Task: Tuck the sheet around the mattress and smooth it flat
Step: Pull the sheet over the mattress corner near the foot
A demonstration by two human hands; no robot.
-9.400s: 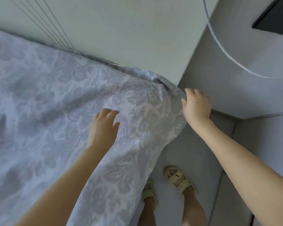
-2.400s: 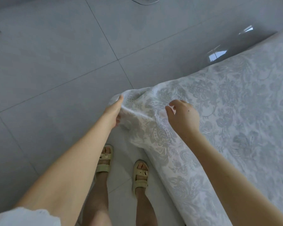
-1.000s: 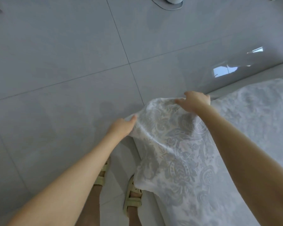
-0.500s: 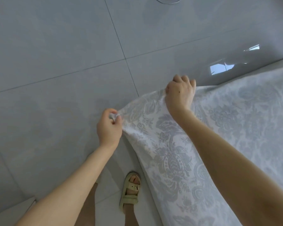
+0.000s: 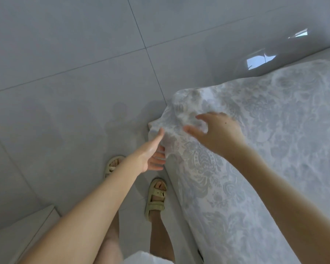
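Observation:
A pale sheet with a grey-blue floral pattern (image 5: 274, 141) covers the mattress, which fills the right side of the head view. At the near corner of the mattress the sheet is bunched (image 5: 187, 109) and drapes down the side. My left hand (image 5: 152, 155) is low beside that corner. Its thumb lies along the hanging fold and its straight fingers push against the sheet at the mattress side. My right hand (image 5: 217, 132) is over the bunched corner with fingers spread and loose, touching or just above the fabric. It is motion-blurred.
Glossy grey floor tiles (image 5: 74, 82) spread left and ahead, with a bright window reflection (image 5: 259, 60). My feet in beige sandals (image 5: 157, 199) stand close against the bed's side. A lighter raised ledge (image 5: 17, 229) sits at lower left.
My left hand let go of the sheet corner it gripped and dropped lower against the mattress side. My right hand released the edge and opened over the corner, where the sheet now sags.

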